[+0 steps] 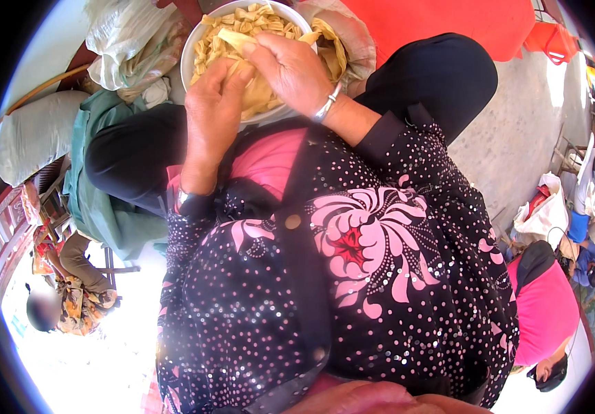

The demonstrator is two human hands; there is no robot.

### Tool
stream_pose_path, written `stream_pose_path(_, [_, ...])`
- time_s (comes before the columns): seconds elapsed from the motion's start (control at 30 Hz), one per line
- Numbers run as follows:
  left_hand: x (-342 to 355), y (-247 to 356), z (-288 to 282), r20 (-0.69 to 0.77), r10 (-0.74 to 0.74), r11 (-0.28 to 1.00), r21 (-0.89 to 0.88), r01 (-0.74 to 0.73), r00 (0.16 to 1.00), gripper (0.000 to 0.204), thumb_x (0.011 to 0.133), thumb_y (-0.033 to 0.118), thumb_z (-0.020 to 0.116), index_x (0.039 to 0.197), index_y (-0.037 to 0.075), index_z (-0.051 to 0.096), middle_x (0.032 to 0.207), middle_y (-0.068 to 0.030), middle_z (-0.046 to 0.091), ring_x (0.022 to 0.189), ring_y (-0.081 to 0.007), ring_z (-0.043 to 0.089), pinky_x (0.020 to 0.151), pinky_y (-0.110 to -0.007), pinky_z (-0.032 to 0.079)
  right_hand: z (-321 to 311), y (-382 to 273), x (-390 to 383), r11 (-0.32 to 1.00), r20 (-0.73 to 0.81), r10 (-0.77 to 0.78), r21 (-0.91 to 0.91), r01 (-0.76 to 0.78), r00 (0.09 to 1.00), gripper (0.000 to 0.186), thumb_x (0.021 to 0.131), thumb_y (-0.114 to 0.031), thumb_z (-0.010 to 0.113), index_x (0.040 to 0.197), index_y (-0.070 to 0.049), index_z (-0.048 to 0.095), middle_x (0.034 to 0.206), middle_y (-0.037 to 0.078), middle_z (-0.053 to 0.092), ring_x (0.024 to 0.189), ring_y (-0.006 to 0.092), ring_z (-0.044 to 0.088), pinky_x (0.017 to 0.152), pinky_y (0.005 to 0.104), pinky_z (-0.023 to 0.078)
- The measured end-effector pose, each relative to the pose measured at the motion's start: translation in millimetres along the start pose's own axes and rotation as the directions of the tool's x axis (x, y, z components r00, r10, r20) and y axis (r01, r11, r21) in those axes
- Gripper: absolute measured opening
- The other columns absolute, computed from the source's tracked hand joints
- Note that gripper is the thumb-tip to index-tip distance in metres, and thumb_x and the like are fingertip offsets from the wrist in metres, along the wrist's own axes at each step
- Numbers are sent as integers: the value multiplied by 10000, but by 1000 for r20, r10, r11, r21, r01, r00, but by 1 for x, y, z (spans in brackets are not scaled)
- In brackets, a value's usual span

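Observation:
A white round tub [188, 58] stands in front of my crossed legs, filled with folded pale-yellow strips [264, 19] that look dry and leaf-like. My right hand [289, 72], with a silver bangle at the wrist, is over the tub and pinches one flat yellow strip [234, 38] at its fingertips. Close beside it my left hand [213, 110] is curled, thumb toward the right hand. Its grip is partly hidden, so I cannot make out what is in it. Below the two hands a broader, smooth yellow piece [259, 96] shows.
Right of the tub, a pale sack [356, 41] holds more yellow pieces. Red cloth [442, 24] lies beyond my right knee, near a red bag [551, 43]. White plastic bags [132, 41] and green cloth [101, 186] are at the left. Other people [546, 303] sit nearby.

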State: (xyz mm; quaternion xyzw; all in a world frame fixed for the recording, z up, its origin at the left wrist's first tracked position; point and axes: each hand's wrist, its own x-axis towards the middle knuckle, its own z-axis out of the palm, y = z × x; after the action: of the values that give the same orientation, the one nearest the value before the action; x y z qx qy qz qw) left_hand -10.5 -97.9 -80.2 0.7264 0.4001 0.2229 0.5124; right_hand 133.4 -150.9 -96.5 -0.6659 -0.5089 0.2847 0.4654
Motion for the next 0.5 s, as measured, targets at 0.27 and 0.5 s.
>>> stream_pose_path(0.27, [5, -7, 10, -57, 468, 843, 330, -425, 882, 81, 765, 29, 638, 835, 4, 604, 1007, -155, 598, 799, -290, 602, 676, -353, 488, -1, 31, 7, 999, 282, 36, 23, -44, 959, 598, 891, -530, 397, 670, -25, 631, 706, 210, 608, 715, 392, 584, 655, 448, 453])
stream_pose_path(0.5, [11, -2, 14, -122, 270, 924, 311, -221, 955, 75, 826, 68, 621, 882, 22, 600, 721, -67, 619, 604, -218, 575, 590, -304, 467, -12, 35, 8, 978, 205, -192, 126, 168, 960, 449, 940, -430, 463, 911, -11, 622, 702, 106, 575, 580, 161, 534, 608, 290, 445])
